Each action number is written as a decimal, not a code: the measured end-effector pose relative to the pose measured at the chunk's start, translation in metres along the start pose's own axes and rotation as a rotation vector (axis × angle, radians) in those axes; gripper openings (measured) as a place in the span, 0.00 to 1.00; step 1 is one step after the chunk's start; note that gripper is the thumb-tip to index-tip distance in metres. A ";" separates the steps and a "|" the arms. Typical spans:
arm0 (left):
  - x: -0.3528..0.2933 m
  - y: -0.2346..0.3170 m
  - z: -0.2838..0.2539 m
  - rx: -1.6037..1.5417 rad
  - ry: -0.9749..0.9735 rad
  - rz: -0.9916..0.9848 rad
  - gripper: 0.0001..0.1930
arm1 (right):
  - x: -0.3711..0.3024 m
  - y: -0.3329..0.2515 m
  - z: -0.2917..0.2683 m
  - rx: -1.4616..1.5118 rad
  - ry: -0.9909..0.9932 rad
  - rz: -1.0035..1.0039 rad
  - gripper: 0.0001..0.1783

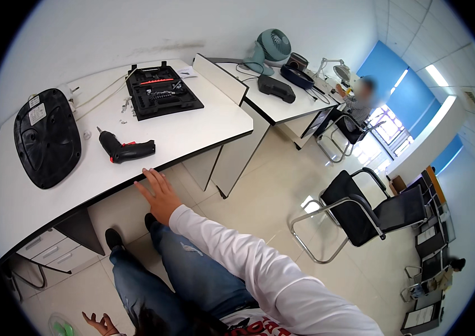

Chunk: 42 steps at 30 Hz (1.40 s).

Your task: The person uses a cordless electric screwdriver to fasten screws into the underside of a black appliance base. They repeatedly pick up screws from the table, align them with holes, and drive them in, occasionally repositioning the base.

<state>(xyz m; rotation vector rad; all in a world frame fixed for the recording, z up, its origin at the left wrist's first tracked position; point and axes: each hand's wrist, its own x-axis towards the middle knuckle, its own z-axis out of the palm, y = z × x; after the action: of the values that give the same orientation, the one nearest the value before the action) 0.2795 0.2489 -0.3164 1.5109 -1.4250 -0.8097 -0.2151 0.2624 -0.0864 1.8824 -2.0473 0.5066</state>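
Note:
My right hand [160,196] hangs just off the front edge of the white desk [193,137], fingers stretched out and apart, holding nothing. Closest to it lies a black and red cordless screwdriver [125,150], on its side with the bit toward the back left. Low at the left of the picture is my left hand [100,325], held away from the desk with its fingers spread and nothing in it. A black rounded appliance base [47,137] with white labels rests on the desk's left part. Behind the screwdriver sits an opened black tool case [162,92] with bits inside. Small loose metal parts [125,107] are scattered beside the case.
A pale cable runs behind the base. On the adjoining desk stand a green fan [274,46] and a black case [276,88]. One person [360,103] sits beyond it; another is far right. A black chair [360,207] occupies the floor at right; drawers [53,246] are under my desk.

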 end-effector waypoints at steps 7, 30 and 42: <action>-0.010 0.060 0.001 -0.114 -0.022 -0.212 0.40 | 0.000 -0.004 0.005 0.014 -0.029 0.039 0.44; -0.044 0.082 -0.020 0.051 -0.062 -0.105 0.39 | 0.000 -0.009 0.015 -0.018 0.007 0.047 0.46; -0.143 0.110 -0.031 0.661 -0.409 0.412 0.38 | -0.005 0.005 0.025 -0.021 0.029 0.031 0.45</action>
<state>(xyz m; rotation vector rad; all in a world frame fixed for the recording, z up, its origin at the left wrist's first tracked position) 0.2437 0.4005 -0.2192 1.4682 -2.3832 -0.4130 -0.2197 0.2552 -0.1111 1.8244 -2.0580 0.5150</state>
